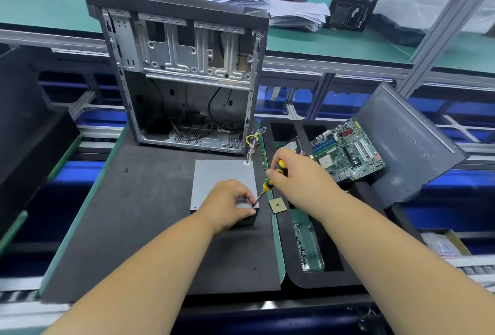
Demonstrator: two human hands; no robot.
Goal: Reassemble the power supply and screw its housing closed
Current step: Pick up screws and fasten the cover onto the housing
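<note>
On the black mat, nearest, the left hand [227, 202] curls its grip over the near corner of the grey supply [214, 175], a flat box running away toward the case [184, 72]; right hand [292, 174] grips the screwdriver [267, 184], tip down-left at that corner.

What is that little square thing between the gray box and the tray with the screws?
In the head view, a small tan chip lies flat between the gray box and the screw tray.
</note>
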